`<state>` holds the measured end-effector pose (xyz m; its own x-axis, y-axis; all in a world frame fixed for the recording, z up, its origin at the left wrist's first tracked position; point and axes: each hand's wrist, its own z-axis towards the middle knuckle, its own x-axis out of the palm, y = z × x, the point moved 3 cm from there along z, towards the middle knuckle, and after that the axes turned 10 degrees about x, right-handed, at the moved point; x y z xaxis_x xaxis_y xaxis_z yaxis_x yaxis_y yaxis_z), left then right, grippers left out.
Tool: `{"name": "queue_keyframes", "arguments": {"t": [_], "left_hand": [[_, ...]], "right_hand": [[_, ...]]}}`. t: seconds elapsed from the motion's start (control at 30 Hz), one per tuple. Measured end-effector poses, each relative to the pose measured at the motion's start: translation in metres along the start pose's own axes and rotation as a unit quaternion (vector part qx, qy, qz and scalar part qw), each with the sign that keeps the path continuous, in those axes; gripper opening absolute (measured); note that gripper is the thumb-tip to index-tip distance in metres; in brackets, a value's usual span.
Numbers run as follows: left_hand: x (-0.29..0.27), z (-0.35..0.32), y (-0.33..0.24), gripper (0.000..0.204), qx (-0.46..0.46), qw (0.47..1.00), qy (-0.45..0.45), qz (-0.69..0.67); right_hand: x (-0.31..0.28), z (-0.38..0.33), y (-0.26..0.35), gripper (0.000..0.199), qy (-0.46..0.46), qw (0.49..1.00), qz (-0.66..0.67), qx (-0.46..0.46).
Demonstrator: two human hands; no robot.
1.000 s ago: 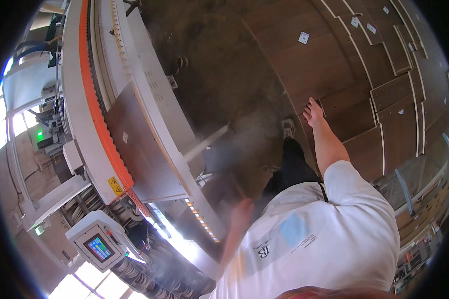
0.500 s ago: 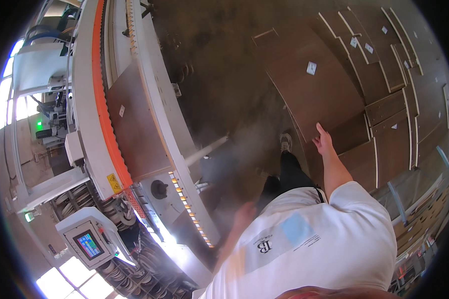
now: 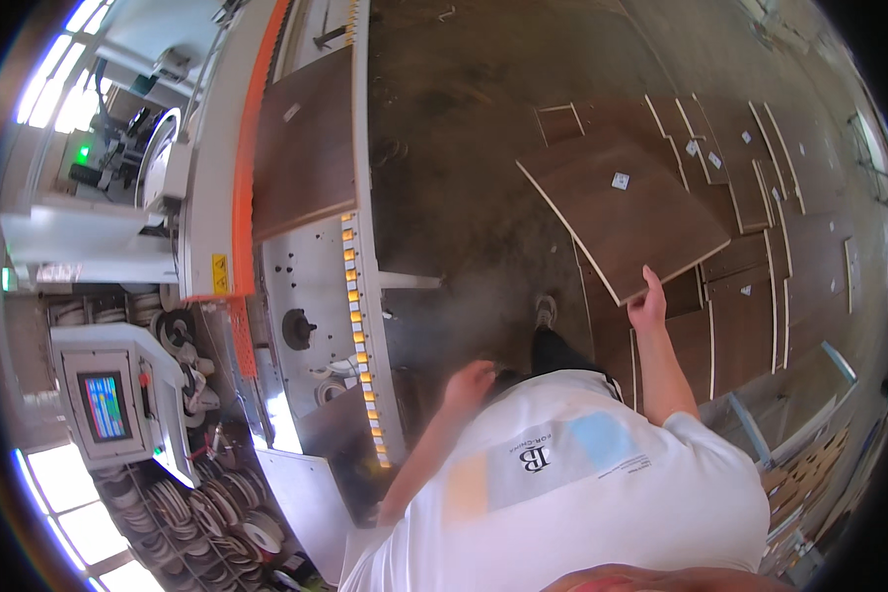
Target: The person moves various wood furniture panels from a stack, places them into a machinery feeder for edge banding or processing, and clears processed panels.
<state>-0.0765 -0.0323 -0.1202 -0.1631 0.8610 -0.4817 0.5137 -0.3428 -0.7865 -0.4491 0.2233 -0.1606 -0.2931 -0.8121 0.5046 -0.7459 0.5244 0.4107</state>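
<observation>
My right hand (image 3: pixel 647 300) grips the near corner of a dark brown rectangular panel (image 3: pixel 602 212) that has pale raw edges and a white label. The panel is tilted above the stacks of similar boards, its near edge raised. My left hand (image 3: pixel 470 383) hangs by my waist, fingers curled and blurred; whether anything is in it I cannot make out. Another brown panel (image 3: pixel 311 148) with a label lies on the long machine (image 3: pixel 222 197) at the left, by its orange strip.
Stacks of brown boards (image 3: pixel 745 311) fill the right side. Along the machine's edge runs a row of yellow rollers (image 3: pixel 360 340), with a support bar (image 3: pixel 409 281) jutting out. A control screen (image 3: pixel 105 407) stands at the lower left, near shelved rolls of edging (image 3: pixel 222 523).
My right hand has closed on the panel's corner and lifted its near edge off the stack. My left hand has risen slightly. The panel on the machine has shifted farther along it.
</observation>
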Motion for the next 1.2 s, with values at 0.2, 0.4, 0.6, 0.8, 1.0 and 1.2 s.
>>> {"name": "queue_keyframes", "arguments": {"t": [0.2, 0.4, 0.6, 0.8, 1.0, 1.2], "left_hand": [[-0.027, 0.006, -0.042, 0.052, -0.069, 0.942, -0.022, -0.326], [-0.057, 0.001, -0.066, 0.067, 0.081, 0.776, -0.101, -0.617], [-0.069, -0.054, -0.029, 0.048, 0.035, 0.606, -0.264, -0.749], [-0.09, -0.138, 0.022, 0.049, 0.067, 0.579, -0.353, -0.732], [-0.105, -0.189, 0.068, 0.041, 0.046, 0.519, -0.475, -0.709], [-0.127, -0.22, 0.157, 0.042, -0.022, 0.574, -0.559, -0.598]], "right_hand": [[-0.015, -0.12, -0.023, 0.045, 0.069, 0.994, -0.076, 0.039], [-0.047, -0.163, -0.038, 0.069, 0.149, 0.962, -0.2, 0.115], [0.002, -0.155, -0.074, 0.06, 0.241, 0.901, -0.316, 0.172], [0.058, -0.154, -0.15, 0.062, 0.323, 0.822, -0.397, 0.25], [0.098, -0.146, -0.223, 0.062, 0.329, 0.777, -0.463, 0.272], [0.111, -0.169, -0.313, 0.058, 0.381, 0.718, -0.472, 0.341]]}}
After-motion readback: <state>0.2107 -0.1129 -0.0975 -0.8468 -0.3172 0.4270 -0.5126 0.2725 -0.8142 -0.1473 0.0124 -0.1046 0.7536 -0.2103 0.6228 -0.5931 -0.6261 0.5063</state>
